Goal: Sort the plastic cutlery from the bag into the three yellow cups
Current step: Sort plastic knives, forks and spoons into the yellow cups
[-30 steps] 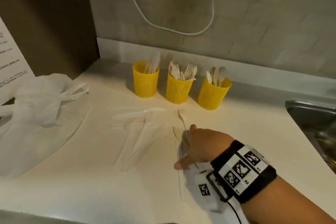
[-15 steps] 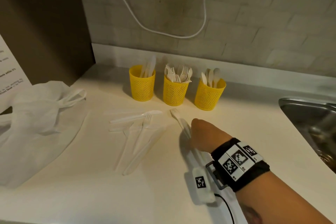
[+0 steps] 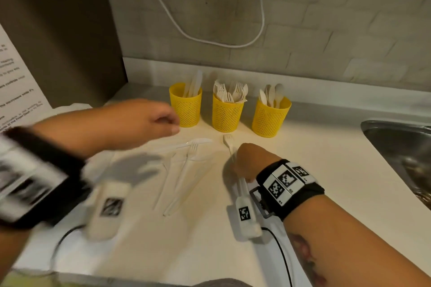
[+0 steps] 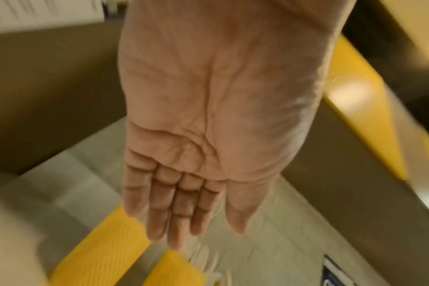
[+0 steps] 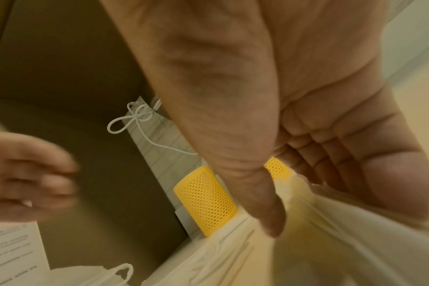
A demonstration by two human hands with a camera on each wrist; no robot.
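looks like a small kitchen: white counter [image 3: 303,147], steel sink [image 3: 396,137] at its right end, grey tiled wall [image 3: 349,30] behind it.

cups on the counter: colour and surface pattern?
The three cups are yellow with a fine perforated mesh pattern. The right wrist view shows the mesh best.

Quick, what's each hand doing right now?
Left hand: open, fingers straight, holding nothing.
Right hand: fingers curled round a white plastic fork on the counter.
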